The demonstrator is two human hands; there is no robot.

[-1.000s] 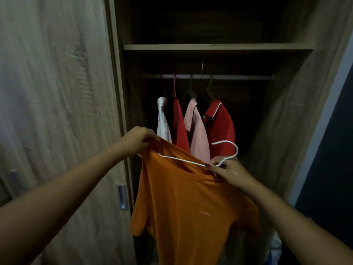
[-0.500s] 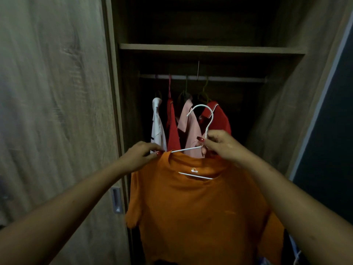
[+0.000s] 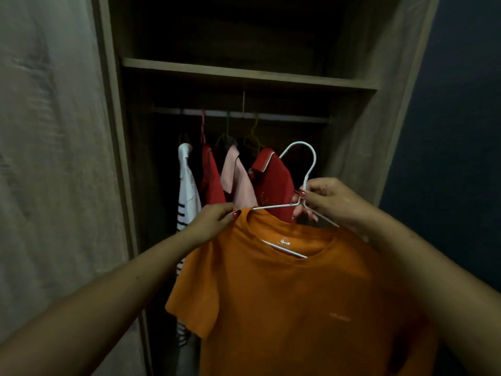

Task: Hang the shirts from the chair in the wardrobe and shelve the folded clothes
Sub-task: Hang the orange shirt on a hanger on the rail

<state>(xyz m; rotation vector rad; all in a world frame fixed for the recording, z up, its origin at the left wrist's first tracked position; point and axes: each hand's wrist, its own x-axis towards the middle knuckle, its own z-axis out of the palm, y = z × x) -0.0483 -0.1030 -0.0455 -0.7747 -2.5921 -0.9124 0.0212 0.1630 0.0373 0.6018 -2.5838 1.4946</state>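
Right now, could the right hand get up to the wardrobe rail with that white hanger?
Probably yes. The right hand grips the white hanger below the rail, the stretch of rail past the red polo shirt is bare, and nothing stands between. The left hand only holds the collar of the orange shirt.

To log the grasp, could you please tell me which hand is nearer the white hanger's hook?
Right. The right hand pinches the white hanger just under its hook; the left hand grips the orange T-shirt collar, lower left.
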